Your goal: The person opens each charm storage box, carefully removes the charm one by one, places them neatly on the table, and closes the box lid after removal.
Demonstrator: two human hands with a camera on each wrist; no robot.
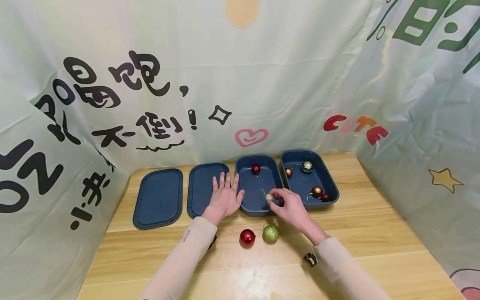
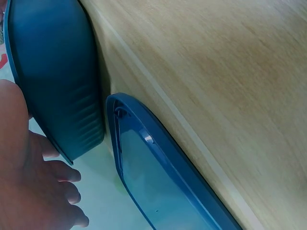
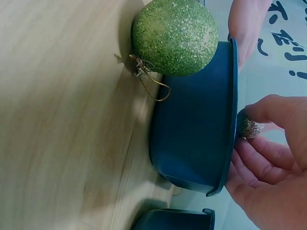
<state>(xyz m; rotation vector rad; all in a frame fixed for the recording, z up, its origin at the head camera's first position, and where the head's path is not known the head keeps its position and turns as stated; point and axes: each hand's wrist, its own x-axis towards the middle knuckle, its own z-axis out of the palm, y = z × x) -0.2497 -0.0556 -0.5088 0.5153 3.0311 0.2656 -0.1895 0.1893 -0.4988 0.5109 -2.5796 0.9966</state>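
Between thumb and fingers, my right hand (image 1: 291, 207) pinches a small gold glitter ball ornament (image 1: 268, 197) over the near part of a blue box (image 1: 258, 213). The right wrist view shows this ornament (image 3: 250, 127) at the box's rim. My left hand (image 1: 225, 195) lies with fingers spread at that box's left edge, partly over a blue lid (image 1: 198, 187). Inside the box, toward the back, sits a small red ball ornament (image 1: 256, 169). In front of it on the table are a shiny red ball (image 1: 247, 238) and a green glitter ball (image 1: 270, 234).
A second blue box (image 1: 330, 183) on the right holds several ornaments, among them a silver-gold ball (image 1: 307, 166) and a copper ball (image 1: 316, 191). Another blue lid (image 1: 157, 199) lies at the far left. A printed curtain (image 1: 210, 83) hangs behind the wooden table (image 1: 375, 233).
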